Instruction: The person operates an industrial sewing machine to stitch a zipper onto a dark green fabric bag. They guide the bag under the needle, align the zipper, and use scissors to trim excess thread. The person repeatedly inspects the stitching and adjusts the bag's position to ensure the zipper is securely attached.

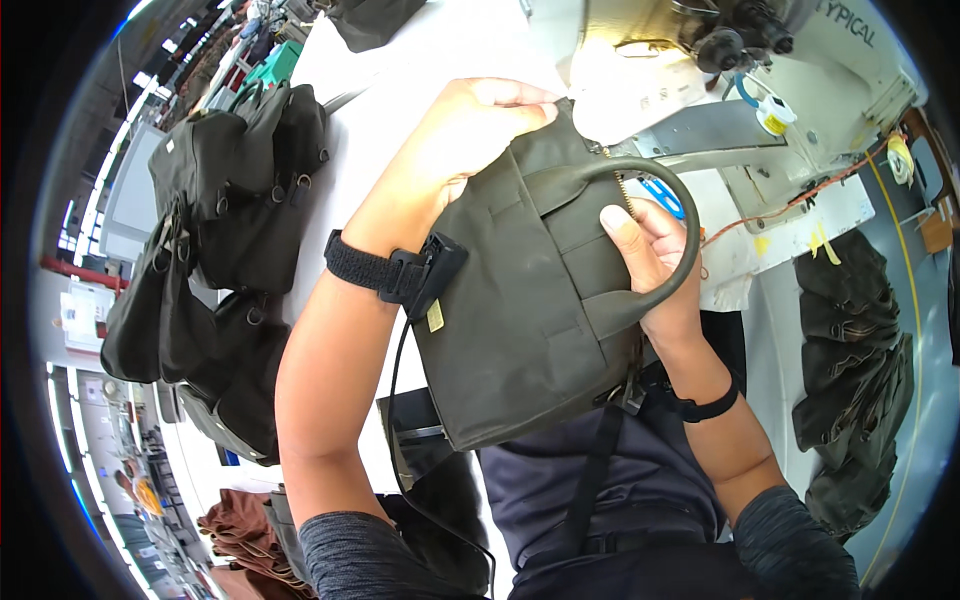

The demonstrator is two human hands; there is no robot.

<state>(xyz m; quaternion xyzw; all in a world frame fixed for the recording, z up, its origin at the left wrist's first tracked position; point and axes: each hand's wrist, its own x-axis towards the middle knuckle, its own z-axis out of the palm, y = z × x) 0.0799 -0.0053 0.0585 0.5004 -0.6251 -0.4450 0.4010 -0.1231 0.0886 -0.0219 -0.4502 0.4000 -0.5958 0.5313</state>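
A dark olive handbag point(510, 310) lies tilted across the middle of the head view, one broad side facing up. Its stiff rounded handle point(683, 250) arches to the right, and a brass zipper point(622, 190) shows along the top edge. My left hand point(495, 120) pinches the bag's far corner between thumb and fingers. My right hand point(655, 265) reaches through the handle loop and grips the top edge near the zipper, thumb on the upper face. A small yellow tag point(435, 316) sticks out at the bag's left edge, close to my left wrist strap.
A sewing machine point(740, 50) stands at the far right, with blue-handled snips point(661, 197) lying near it. Dark finished-looking bags point(235, 200) are piled at the left. Folded dark pieces point(850, 360) hang at the right, and brown pieces point(250, 535) lie lower left.
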